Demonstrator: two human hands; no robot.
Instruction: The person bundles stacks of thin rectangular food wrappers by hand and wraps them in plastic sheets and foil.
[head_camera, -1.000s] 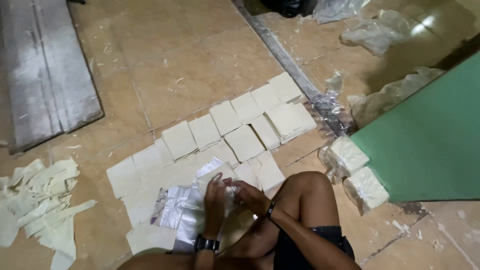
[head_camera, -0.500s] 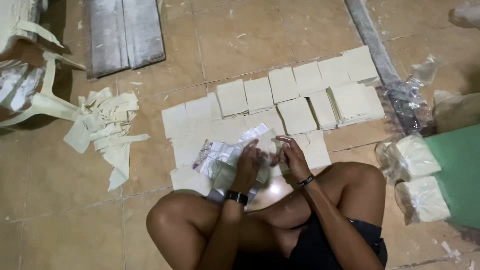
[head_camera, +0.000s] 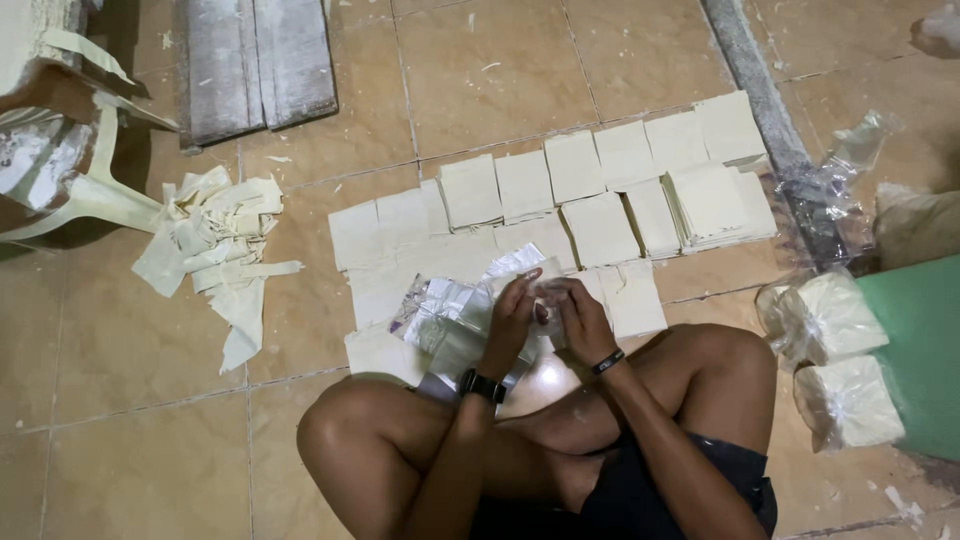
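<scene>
Left hand (head_camera: 508, 318) and right hand (head_camera: 580, 318) met over floor before knees, fingers curled shut on small silvery packet (head_camera: 540, 300); packet sat between both, equally near.

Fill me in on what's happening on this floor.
A person sits cross-legged on the tiled floor. Both hands, the left hand and the right hand, work at a clear plastic wrapper over rows of pale square sheets. A heap of pale strips lies to the left; two wrapped stacks sit to the right.
</scene>
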